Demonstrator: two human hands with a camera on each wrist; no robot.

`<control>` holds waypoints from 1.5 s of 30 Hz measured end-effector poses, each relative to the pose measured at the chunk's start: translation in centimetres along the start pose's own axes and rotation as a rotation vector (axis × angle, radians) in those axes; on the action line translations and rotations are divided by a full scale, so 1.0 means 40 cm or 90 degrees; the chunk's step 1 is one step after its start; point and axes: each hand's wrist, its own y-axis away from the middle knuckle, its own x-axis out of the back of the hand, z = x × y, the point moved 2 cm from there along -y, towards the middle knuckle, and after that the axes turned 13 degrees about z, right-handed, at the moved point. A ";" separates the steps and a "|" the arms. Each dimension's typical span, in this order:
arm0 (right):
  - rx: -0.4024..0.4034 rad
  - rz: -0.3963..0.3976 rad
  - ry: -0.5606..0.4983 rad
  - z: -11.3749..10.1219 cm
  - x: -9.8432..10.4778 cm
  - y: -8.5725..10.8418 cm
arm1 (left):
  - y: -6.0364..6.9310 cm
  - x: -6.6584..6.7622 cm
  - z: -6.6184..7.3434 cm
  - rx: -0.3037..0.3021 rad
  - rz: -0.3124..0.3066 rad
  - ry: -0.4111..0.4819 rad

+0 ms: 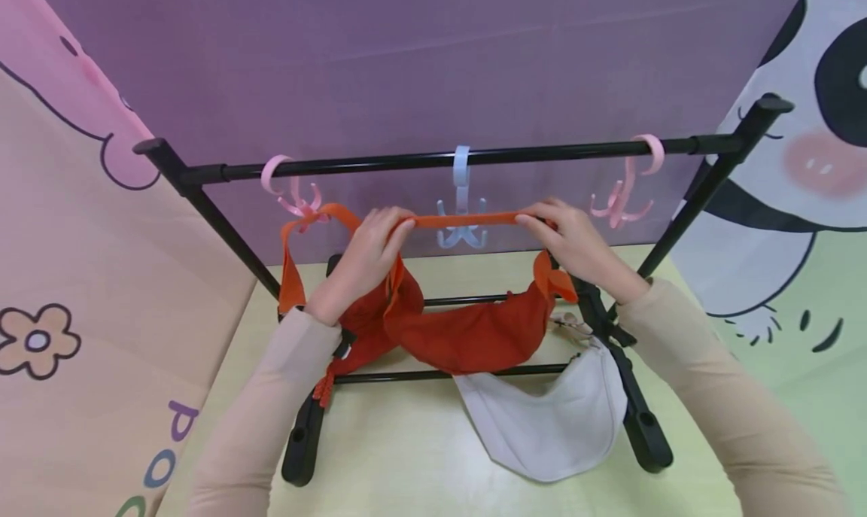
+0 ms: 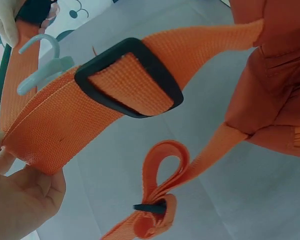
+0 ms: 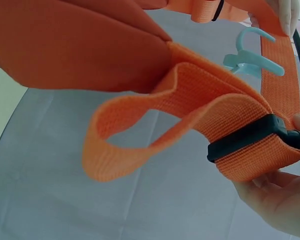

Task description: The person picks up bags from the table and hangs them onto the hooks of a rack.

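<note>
A red waist bag (image 1: 474, 335) hangs from an orange strap (image 1: 467, 220) stretched level between both hands. My left hand (image 1: 369, 253) pinches the strap's left end; my right hand (image 1: 576, 242) pinches its right end, by a black buckle (image 3: 245, 137) in the right wrist view. Just behind the strap is a light blue hook (image 1: 462, 178) on the top rail. A black slider (image 2: 110, 102) sits on the strap in the left wrist view. More orange strap (image 1: 290, 276) loops over the left pink hook (image 1: 298, 197), above red cloth (image 1: 369, 321); whether it belongs to a separate bag I cannot tell.
A black rack's top rail (image 1: 379, 161) runs across the view. Another pink hook (image 1: 626, 186) hangs at its right. A white bag (image 1: 549, 427) lies at the lower right, by the rack's right foot (image 1: 643, 434). Patterned cloth walls (image 1: 433, 65) surround the pale tabletop (image 1: 400, 449).
</note>
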 end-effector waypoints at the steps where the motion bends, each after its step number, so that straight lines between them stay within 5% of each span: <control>1: 0.000 -0.001 -0.002 0.002 -0.002 -0.001 | 0.000 -0.001 -0.003 0.004 -0.003 -0.001; 45: -0.024 -0.027 -0.014 0.061 -0.054 0.003 | 0.021 -0.048 -0.046 0.050 -0.037 -0.013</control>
